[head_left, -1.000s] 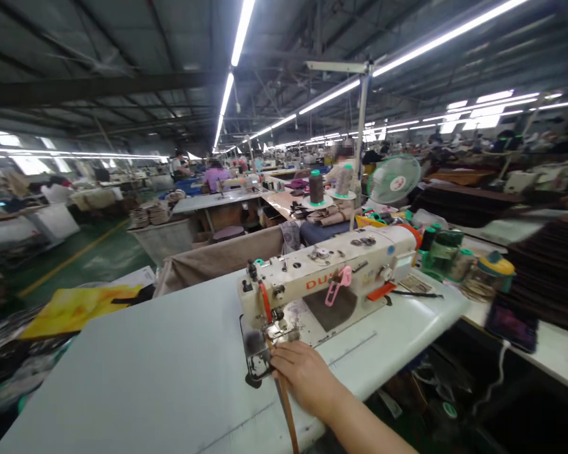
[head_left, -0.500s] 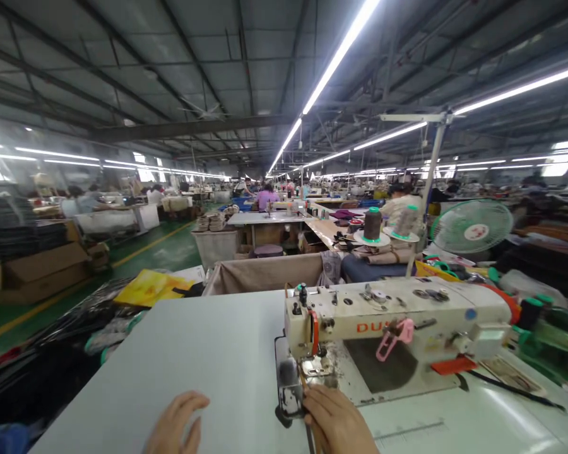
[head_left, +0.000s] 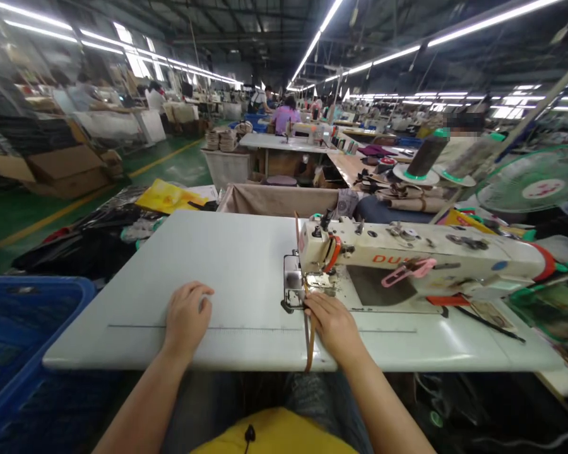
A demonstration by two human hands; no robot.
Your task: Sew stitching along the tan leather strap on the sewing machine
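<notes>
My right hand [head_left: 332, 320] lies on the table just in front of the needle area of a white sewing machine [head_left: 430, 249]. Its fingers are together and press on a narrow brown strip [head_left: 310, 353], with the thumb out of sight underneath. One end of the strip hangs at the table's front edge; past the machine head a further length stands up at the back. To the left, my left hand [head_left: 187, 318] rests on the bare white tabletop [head_left: 227, 271], fingers bent, thumb apart, holding nothing. A pink clip-like piece [head_left: 409, 272] hangs on the machine's arm.
A blue plastic crate [head_left: 33, 293] stands at the table's left. Behind the table is a fabric-lined bin [head_left: 277, 200]. Thread cones [head_left: 426, 154] and a green fan [head_left: 542, 183] rise at the right. A person in purple [head_left: 284, 118] sits farther off.
The view has tilted down, so the table's front edge, my forearms, my lap and the blue crate now show. Both hands keep about the same places on the table.
</notes>
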